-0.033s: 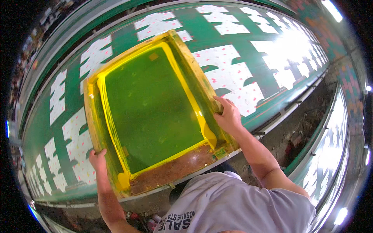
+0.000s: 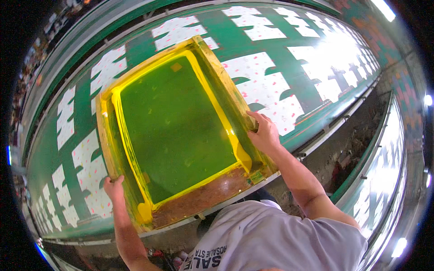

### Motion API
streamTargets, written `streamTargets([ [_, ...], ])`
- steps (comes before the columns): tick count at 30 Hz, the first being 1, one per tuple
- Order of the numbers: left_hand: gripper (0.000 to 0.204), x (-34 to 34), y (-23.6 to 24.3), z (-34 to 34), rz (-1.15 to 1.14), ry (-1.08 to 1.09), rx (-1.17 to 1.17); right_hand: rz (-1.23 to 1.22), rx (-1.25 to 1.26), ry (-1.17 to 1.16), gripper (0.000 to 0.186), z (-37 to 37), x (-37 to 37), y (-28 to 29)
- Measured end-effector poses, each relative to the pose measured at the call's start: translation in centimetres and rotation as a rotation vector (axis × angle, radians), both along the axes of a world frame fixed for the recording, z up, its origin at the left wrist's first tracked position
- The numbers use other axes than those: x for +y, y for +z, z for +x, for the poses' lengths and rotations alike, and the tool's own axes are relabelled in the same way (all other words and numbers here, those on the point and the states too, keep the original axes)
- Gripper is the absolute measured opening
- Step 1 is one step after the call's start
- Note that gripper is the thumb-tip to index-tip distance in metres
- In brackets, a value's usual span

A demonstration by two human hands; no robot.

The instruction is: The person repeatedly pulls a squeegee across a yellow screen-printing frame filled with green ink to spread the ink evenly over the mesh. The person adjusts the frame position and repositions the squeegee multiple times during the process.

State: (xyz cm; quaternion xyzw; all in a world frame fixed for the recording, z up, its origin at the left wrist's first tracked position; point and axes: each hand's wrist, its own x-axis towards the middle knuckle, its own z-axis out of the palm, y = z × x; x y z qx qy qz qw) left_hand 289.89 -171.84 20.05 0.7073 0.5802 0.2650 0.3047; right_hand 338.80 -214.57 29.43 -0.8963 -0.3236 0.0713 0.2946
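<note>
Head view: your left hand [image 2: 114,187] and right hand [image 2: 265,134] grip a wood-framed printing screen [image 2: 176,126].
It lies between them, long axis pointing away.

A wooden-framed green screen [image 2: 176,131], bordered in yellow, slants across a green table [image 2: 275,48].

Bare forearms [image 2: 302,184] reach forward, well apart, left fingers [image 2: 108,183] and right fingers [image 2: 259,118] bent, gripping.

Screen [image 2: 176,128] and long table [image 2: 139,49] show a printing workshop.
</note>
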Motion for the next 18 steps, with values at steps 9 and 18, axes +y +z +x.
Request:
streamTargets([
  [9,0.034,-10.0,0.9,18.3,0.019,-0.019,-0.003,0.007,-0.007,-0.171,0.072,16.1,-9.3,-2.2],
  [18,0.037,-22.6,-2.2,34.0,0.084,-0.024,-0.104,0.019,0.096,-0.322,0.072,31.0,-21.0,-4.2],
])
